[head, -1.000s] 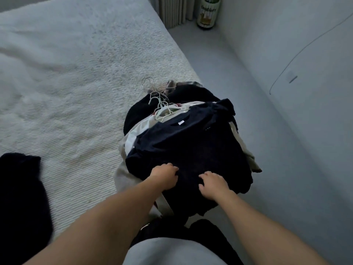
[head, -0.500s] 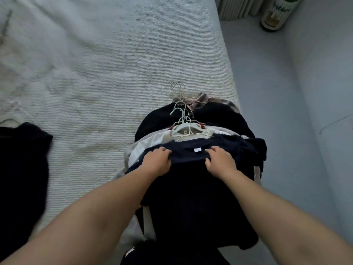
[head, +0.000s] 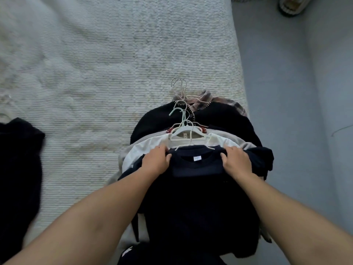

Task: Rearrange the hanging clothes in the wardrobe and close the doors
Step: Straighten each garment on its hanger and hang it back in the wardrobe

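Observation:
A dark navy top (head: 198, 190) with a small white neck label lies uppermost on a pile of clothes at the bed's right edge. My left hand (head: 155, 162) grips its left shoulder and my right hand (head: 236, 161) grips its right shoulder, on either side of the collar. Under it lie a white garment (head: 145, 150), a beige one and a black knit (head: 219, 115), each on pale hangers (head: 188, 131) whose hooks point away from me. A plaid shirt collar (head: 205, 97) peeks out at the far end. No wardrobe is in view.
The pile rests on a bed with a white ribbed cover (head: 105, 64). Another black garment (head: 17, 169) lies at the bed's left edge. Grey floor (head: 277, 83) runs along the right, with a wall beyond and a round container (head: 290, 5) at the top right.
Both hands slid up from the middle of the navy top to its shoulders by the collar and took hold there. The view has tilted down over the pile.

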